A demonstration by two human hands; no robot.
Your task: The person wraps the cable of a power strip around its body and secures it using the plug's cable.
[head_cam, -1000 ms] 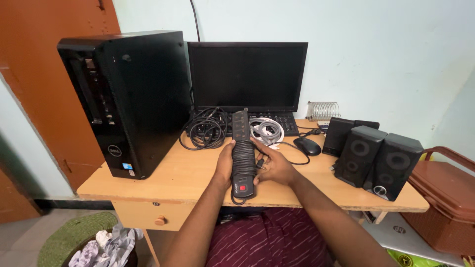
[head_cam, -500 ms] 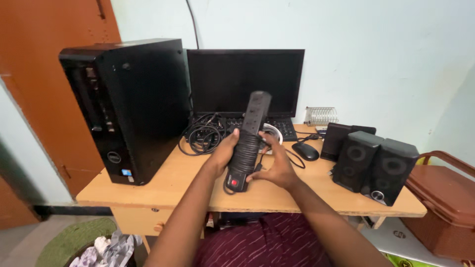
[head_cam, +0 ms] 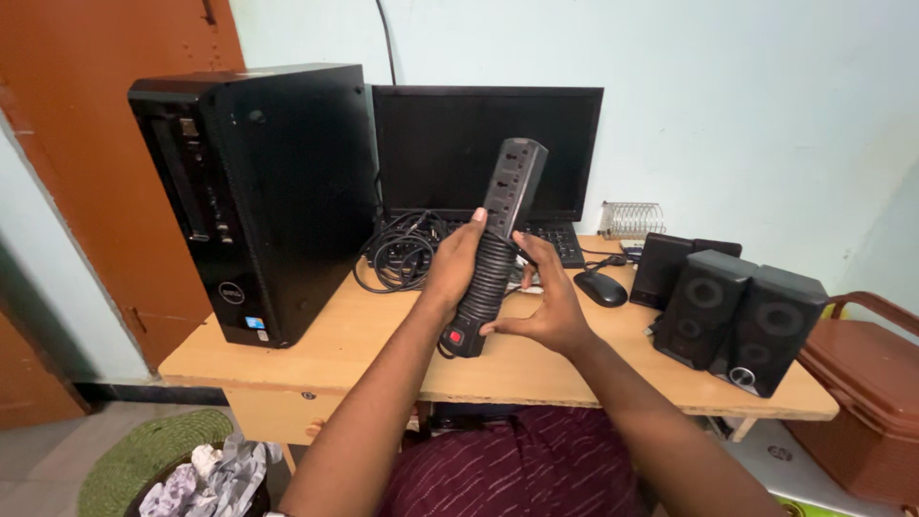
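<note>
— Black power strip (head_cam: 498, 251), cord wound tight round its middle, held up off the wooden surface (head_cam: 325, 349) at a slant, the red switch end low and the socket end up in front of the dark monitor (head_cam: 483, 148).

— Who has hold of it?

— The left hand (head_cam: 452, 268) is wrapped around the coiled part, thumb lying up along the strip. The right hand (head_cam: 546, 302) is half open, fingers spread, cupping the lower side near the switch rather than clamping it.

— So what makes this go well, would you say?

— To my eye, the left hand should carry the weight on the wound section, since that is the thick, grippy part. The right hand is best used to steady the bottom end so the strip does not swing. If the coils are to come loose, I'd judge it wise to keep them from sliding off together in a knot.

— Anything in the way?

— A loose bundle of black cables (head_cam: 402, 254) lies just behind the hands, beside the black computer tower (head_cam: 258, 191), and a mouse (head_cam: 600, 287) sits near the right wrist. Two black speakers (head_cam: 742, 311) stand well apart to the right. I'd keep the strip raised above the cables so nothing snags.
</note>
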